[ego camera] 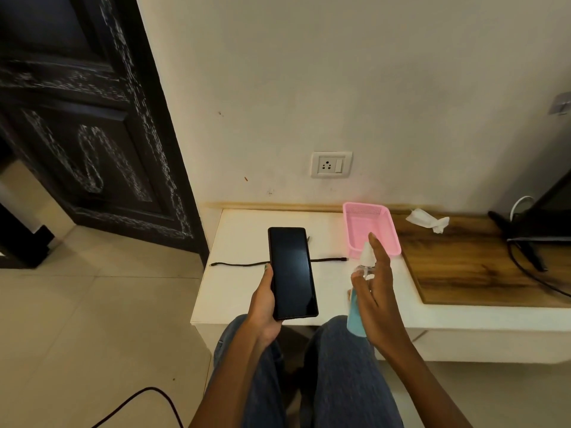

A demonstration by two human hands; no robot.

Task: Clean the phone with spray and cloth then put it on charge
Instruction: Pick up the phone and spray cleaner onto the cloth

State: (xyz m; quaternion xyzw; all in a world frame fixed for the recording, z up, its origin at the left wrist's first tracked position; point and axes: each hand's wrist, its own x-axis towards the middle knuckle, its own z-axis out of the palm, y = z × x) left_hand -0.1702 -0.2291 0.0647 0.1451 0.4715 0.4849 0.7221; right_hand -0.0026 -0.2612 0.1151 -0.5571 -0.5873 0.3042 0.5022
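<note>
Left hand gripping phone screen-up above white table, right hand at 3 o'clock curled round spray, forefinger extended, cloth at 2 o'clock

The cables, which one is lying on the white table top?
The thin black charging cable, stretched flat behind the phone. The other black cables lie on the floor and by the monitor stand.

A home room; carved dark door, tiled floor, wall socket
</note>
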